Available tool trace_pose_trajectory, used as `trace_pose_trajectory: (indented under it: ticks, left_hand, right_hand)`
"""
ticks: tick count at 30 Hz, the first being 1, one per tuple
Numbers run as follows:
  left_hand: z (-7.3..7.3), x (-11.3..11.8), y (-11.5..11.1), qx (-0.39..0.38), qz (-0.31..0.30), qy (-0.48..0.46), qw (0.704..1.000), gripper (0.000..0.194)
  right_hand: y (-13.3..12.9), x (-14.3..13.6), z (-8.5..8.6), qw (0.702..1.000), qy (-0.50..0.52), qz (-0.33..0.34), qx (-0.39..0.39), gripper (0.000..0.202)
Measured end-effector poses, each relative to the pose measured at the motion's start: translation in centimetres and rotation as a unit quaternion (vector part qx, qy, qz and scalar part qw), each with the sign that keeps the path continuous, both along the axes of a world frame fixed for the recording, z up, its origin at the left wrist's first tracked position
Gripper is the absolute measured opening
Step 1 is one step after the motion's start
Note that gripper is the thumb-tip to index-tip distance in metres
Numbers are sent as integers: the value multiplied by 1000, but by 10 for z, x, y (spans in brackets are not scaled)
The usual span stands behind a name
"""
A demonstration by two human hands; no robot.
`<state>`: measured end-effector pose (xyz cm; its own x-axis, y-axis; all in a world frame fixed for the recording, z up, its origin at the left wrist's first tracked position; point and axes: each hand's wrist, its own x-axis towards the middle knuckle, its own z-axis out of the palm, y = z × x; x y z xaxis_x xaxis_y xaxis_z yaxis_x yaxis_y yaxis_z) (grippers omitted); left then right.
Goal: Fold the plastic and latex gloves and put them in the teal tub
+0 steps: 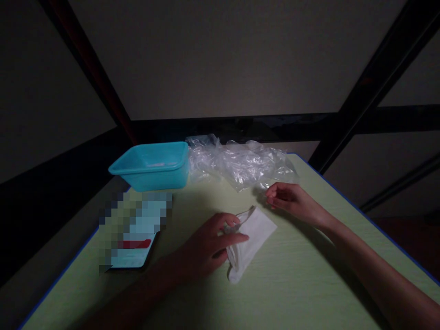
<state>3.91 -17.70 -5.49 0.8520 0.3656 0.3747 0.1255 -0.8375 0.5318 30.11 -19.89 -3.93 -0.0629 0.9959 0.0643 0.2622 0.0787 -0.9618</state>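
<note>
A folded white cloth lies on the table in front of me, its left side bunched into loose layers. My left hand is closed on that left side, thumb across the top and fingers at the far edge. My right hand is held beyond the cloth's right corner, apart from it. Its fingers are curled together, and whether anything is between them is hidden. Just past those fingertips lies a heap of crumpled clear plastic bags.
A turquoise plastic basket stands at the table's back left, beside the bags. Nearer me is a phone with a lit screen, partly pixelated. The pale green table has a blue edge; a wall rises behind it.
</note>
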Motion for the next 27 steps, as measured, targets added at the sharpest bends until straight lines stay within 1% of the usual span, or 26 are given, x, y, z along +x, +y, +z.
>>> trace_pose_trajectory:
  ticks: [3, 7, 10, 14, 21, 24, 27]
  left_hand:
    - [2, -3, -2, 80, -49, 11, 996, 36]
    - [1, -3, -4, 117, -67, 9, 991, 19]
    - [-1, -1, -3, 115, -75, 9, 990, 13]
    - [-2, 0, -3, 105, -79, 15, 991, 16]
    - [1, 0, -3, 84, -68, -13, 994, 16]
    - [1, 0, -3, 81, -69, -8, 994, 16]
    - [2, 0, -3, 79, -74, 20, 994, 15]
  right_hand:
    - [0, -4, -5, 999, 33, 18, -35, 18]
    - [-1, -16, -7, 995, 57, 44, -66, 21]
    - [-1, -19, -9, 994, 51, 56, -73, 24]
    - [-1, -20, -10, 994, 47, 62, -75, 29]
    - [-4, -26, -4, 999, 29, 31, -18, 19]
    - [-5, -28, -3, 998, 32, 38, -28, 19]
    - [-5, -30, -5, 997, 36, 51, -54, 22]
